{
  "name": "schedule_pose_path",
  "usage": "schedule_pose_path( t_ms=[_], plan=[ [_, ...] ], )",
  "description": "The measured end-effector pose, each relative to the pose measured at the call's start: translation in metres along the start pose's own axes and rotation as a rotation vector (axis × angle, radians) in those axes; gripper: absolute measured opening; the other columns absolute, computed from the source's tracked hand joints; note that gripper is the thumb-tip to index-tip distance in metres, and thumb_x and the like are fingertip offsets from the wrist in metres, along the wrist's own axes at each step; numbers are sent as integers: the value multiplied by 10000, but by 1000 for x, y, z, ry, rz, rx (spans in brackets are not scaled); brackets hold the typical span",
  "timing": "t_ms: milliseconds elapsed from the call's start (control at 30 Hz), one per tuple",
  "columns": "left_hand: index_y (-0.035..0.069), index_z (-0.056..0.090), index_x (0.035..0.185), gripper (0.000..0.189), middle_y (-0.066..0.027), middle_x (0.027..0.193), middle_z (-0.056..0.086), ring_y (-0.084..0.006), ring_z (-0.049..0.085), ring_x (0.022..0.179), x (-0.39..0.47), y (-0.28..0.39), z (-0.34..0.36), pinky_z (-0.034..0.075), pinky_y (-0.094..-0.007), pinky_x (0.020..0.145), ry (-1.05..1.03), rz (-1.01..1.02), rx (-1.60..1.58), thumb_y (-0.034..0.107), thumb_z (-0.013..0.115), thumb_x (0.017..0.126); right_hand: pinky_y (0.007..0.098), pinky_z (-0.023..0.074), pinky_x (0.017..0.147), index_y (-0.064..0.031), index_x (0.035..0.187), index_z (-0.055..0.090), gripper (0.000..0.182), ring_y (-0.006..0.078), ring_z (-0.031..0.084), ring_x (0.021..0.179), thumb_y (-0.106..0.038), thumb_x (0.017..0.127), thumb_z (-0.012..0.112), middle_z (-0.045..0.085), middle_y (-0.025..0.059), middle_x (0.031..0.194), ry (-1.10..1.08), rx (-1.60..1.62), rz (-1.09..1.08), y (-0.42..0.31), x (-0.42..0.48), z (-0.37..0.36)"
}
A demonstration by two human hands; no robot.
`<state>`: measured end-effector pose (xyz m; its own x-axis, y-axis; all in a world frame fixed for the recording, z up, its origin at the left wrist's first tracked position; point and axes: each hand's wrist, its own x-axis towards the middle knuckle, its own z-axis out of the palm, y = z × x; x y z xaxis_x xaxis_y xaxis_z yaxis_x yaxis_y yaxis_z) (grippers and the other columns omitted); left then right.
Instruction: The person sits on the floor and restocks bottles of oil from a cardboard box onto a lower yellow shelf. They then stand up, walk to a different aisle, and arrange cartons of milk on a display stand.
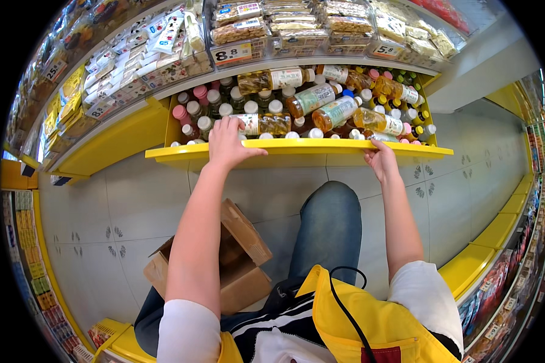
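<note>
A yellow drawer [299,146] stands pulled out under the shelf, packed with bottles that stand upright, mostly white-capped. Several amber drink bottles lie across their caps. My left hand [227,143] reaches over the drawer front with its thumb spread to the right. Its fingertips rest at the left end of a lying amber bottle [272,124]; that bottle's neck is hidden beneath them. My right hand [382,159] grips the drawer's front edge, the thumb on top and fingers curled below. Two greenish-labelled bottles [314,98] lie slanted in the middle.
An open cardboard box [245,288] is on the floor by my left forearm, partly hidden. My bent knee [331,218] is below the drawer. Clear bins of packaged snacks [295,31] line the shelf above. Stocked shelves with a yellow ledge [477,258] run along the right.
</note>
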<state>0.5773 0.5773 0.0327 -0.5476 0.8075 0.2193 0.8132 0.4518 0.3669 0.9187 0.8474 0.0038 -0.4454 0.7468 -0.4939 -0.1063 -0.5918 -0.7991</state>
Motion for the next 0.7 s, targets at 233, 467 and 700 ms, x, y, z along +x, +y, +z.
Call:
schedule_pose_path(
  t_ms=[233, 467, 700],
  plan=[
    [139, 530, 1182, 745, -91, 1210, 509, -319, 451, 1194, -21, -10, 15, 360, -445, 1046, 68, -46, 44, 475, 889, 623, 270, 524, 590, -54, 1129, 550, 160, 144, 615, 762, -148, 1002, 578, 627, 47, 960, -23, 7, -70, 14, 10, 3],
    [216, 306, 1524, 985, -104, 1488, 392, -332, 270, 1453, -80, -31, 5, 188, -528, 1212, 8, 44, 176, 302, 849, 706, 378, 634, 748, -20, 1205, 469, 246, 242, 659, 891, -220, 1074, 409, 611, 141, 1097, -8, 116, -104, 25, 15, 23],
    [190, 473, 1411, 725, -87, 1396, 475, -314, 361, 1354, -54, -24, -3, 261, -473, 1168, -67, -1, 133, 404, 774, 787, 365, 612, 689, -34, 1211, 491, 276, 243, 679, 906, -260, 1079, 403, 633, 115, 1080, 27, 57, -143, 20, 29, 3]
  ],
)
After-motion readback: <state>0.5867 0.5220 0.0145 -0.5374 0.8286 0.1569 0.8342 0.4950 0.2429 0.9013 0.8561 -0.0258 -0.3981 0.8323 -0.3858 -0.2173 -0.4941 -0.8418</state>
